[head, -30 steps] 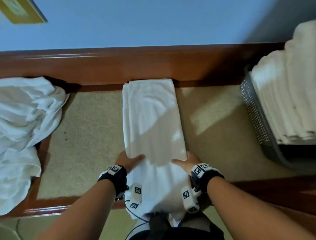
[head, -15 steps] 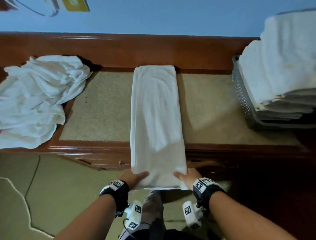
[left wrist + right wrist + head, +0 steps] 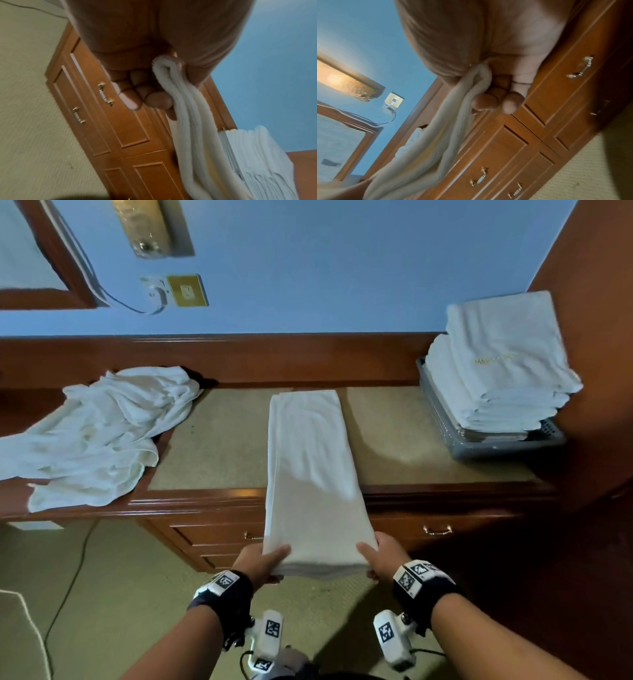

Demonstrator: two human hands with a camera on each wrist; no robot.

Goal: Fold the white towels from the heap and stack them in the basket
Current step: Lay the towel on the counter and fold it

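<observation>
A long, narrow folded white towel (image 3: 313, 474) stretches from the back of the dresser top out over its front edge to me. My left hand (image 3: 265, 563) pinches its near left corner, thumb on top, and my right hand (image 3: 380, 558) pinches the near right corner. In the left wrist view the layered towel edge (image 3: 185, 108) sits between thumb and fingers (image 3: 132, 100); the right wrist view shows the same towel (image 3: 453, 115) against curled fingers (image 3: 510, 104). The heap of unfolded white towels (image 3: 92, 433) lies at the left. The grey basket (image 3: 442, 419) at the right holds a tall stack of folded towels (image 3: 503, 364).
The wooden dresser (image 3: 445, 392) has a beige inlaid top, a raised back rail and drawers with brass handles (image 3: 437, 530). A blue wall with a socket plate (image 3: 187, 290) and cable stands behind. A wooden panel (image 3: 603, 337) rises right of the basket. Beige carpet (image 3: 102, 594) lies below.
Both hands have drawn the towel's near end back towards me, away from the dresser, so more of it hangs past the front edge. My view has backed off and risen.
</observation>
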